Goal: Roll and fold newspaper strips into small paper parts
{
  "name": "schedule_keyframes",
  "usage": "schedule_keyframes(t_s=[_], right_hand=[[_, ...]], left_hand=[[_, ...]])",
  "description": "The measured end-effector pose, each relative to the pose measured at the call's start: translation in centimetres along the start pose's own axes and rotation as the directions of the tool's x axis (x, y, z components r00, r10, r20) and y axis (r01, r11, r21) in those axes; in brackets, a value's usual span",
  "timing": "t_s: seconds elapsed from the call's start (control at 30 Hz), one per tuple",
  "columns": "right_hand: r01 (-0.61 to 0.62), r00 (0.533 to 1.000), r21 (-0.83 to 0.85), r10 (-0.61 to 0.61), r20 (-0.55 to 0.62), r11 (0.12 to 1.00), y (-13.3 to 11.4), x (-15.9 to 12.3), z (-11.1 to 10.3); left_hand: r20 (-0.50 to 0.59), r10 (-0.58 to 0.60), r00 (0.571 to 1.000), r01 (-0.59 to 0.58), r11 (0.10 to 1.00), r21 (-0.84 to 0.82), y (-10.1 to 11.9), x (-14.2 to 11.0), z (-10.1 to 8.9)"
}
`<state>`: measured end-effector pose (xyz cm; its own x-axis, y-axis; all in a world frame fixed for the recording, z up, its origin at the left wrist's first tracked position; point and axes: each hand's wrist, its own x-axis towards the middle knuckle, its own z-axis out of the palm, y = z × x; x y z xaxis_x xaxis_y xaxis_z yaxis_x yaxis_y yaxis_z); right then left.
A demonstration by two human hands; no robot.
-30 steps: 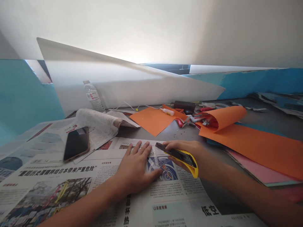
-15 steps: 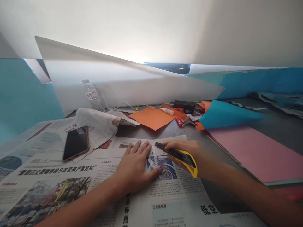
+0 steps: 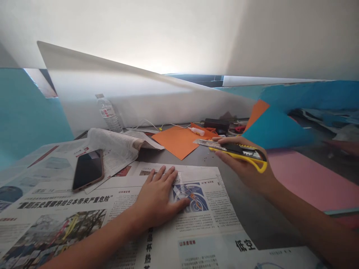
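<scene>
My left hand lies flat on the spread newspaper, fingers apart. Beside its fingers, a clear strip shows over a blue printed picture; part of it is under the hand, and I cannot tell exactly what it is. In my right hand is a yellow and black utility knife, held above the grey table with its tip pointing left. Just behind that hand, a blue paper sheet stands tilted up; whether they touch I cannot tell.
A phone rests on newspaper at left, near a water bottle. Orange paper with a small white tube lies at the back. Pink sheets are on the right. A white board leans behind.
My right hand has lifted the utility knife off the newspaper, up and to the right. The blue paper has shifted and tilted up. My left hand has stayed in place.
</scene>
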<state>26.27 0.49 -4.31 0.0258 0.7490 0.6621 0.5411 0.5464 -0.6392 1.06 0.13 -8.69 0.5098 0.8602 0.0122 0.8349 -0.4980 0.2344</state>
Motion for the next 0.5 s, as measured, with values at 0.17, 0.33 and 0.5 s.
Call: schedule_keyframes(t_s=[0.17, 0.33, 0.5], right_hand=[[0.014, 0.997, 0.010, -0.015, 0.078, 1.000, 0.0, -0.5, 0.6], [0.042, 0.972, 0.017, -0.045, 0.229, 0.999, -0.9, -1.4, 1.0], [0.050, 0.968, 0.030, -0.056, 0.243, 0.998, -0.8, -1.2, 0.8]], left_hand=[[0.003, 0.002, 1.000, -0.002, 1.000, 0.007, 0.2, 0.0, -0.1], [0.001, -0.004, 1.000, 0.004, 1.000, 0.003, 0.3, -0.1, -0.2], [0.012, -0.007, 1.000, 0.006, 1.000, 0.022, 0.3, -0.1, -0.3]])
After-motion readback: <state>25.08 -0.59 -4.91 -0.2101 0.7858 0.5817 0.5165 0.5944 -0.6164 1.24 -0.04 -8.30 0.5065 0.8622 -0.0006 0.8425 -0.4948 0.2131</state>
